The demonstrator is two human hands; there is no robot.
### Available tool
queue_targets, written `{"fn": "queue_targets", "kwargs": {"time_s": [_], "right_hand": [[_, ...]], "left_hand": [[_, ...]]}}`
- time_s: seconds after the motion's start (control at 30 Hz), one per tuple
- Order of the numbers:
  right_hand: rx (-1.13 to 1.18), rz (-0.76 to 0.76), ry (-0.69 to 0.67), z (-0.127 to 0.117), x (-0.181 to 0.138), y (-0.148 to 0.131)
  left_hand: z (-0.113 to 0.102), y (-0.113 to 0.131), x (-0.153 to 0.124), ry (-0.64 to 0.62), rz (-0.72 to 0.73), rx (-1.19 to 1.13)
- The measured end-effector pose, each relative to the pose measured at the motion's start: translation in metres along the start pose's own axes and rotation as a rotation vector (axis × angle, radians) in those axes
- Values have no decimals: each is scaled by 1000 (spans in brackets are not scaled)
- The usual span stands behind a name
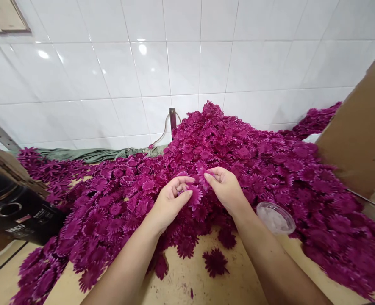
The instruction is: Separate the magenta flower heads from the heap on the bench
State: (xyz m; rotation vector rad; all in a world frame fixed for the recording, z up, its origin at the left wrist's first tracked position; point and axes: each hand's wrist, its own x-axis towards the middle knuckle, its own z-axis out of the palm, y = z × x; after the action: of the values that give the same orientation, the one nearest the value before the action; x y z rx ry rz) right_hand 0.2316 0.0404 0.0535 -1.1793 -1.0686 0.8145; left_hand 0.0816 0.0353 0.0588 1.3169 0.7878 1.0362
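Note:
My left hand (173,199) pinches a magenta flower piece (195,195) with thin, pointed petals between thumb and fingers. Close by on the right, my right hand (223,184) grips a second magenta flower piece (203,173) by its edge. The two pieces are very near each other; whether they touch I cannot tell. Both hands are over the front of a large heap of similar magenta flower pieces (219,135). A loose dark magenta flower piece (215,262) lies on the table below my hands.
A round clear plastic tub (275,217) with whitish contents stands right of my right forearm. Cardboard (362,131) rises at the right. A black box (22,212) stands at the left. White tiles (181,63) form the wall behind the tan table (184,284).

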Motion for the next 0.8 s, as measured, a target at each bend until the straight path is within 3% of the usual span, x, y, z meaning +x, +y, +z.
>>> {"fn": "queue_targets", "kwargs": {"time_s": [0.13, 0.37, 0.57, 0.7, 0.8], "right_hand": [[-11, 49, 3, 0, -2, -3], [130, 98, -160, 5, -4, -7], [265, 170, -294, 0, -3, -7], [247, 93, -151, -12, 6, -4], [40, 17, -19, -16, 10, -3]], "left_hand": [[-1, -1, 4, 10, 29, 73], [4, -7, 19, 64, 91, 232], [5, -9, 27, -36, 111, 286], [-1, -12, 32, 55, 78, 248], [-3, -11, 36, 152, 57, 231]]}}
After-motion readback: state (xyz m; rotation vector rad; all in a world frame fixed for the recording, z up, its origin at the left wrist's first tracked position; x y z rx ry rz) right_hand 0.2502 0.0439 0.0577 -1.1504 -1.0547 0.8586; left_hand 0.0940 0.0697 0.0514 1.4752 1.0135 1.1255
